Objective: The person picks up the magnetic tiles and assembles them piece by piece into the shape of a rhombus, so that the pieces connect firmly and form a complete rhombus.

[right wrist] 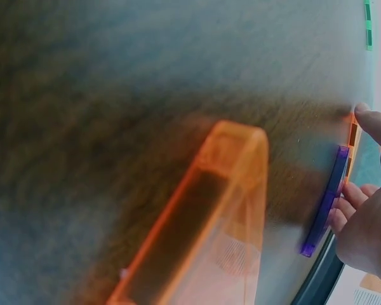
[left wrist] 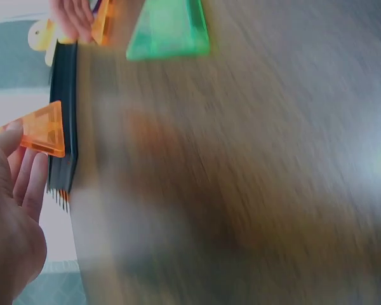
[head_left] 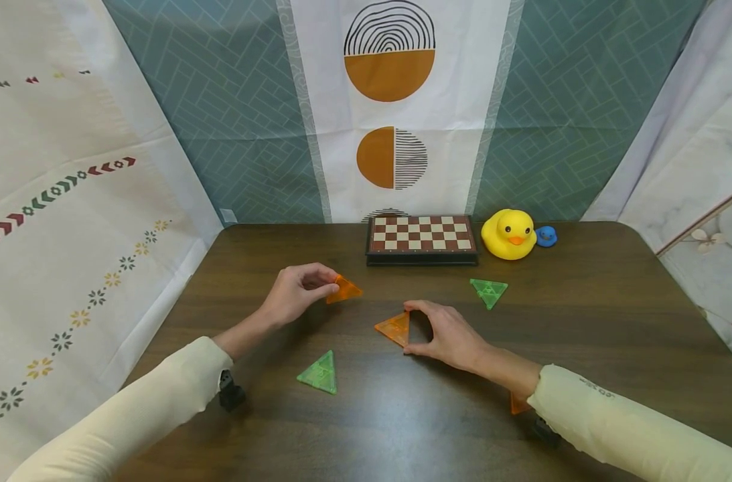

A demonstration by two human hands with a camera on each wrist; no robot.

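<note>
My left hand (head_left: 296,292) pinches a clear orange triangular tile (head_left: 343,290) between thumb and fingers. In the left wrist view that tile (left wrist: 46,130) appears held up off the wood. Farther right, my right hand (head_left: 453,337) grips a second orange triangular tile (head_left: 396,328) by two corners, thumb at one and forefinger at the other. A purple tile (right wrist: 324,206) stands beside my right fingers in the right wrist view; the head view does not show it. One green triangular tile (head_left: 319,373) lies between my forearms, nearer to me.
Another green triangle (head_left: 489,292) lies at the right, and an orange tile (head_left: 518,404) is partly covered by my right forearm. Along the back edge stand a checkered game box (head_left: 422,235), a yellow rubber duck (head_left: 508,234) and a small blue duck (head_left: 546,236). Fabric hangs behind.
</note>
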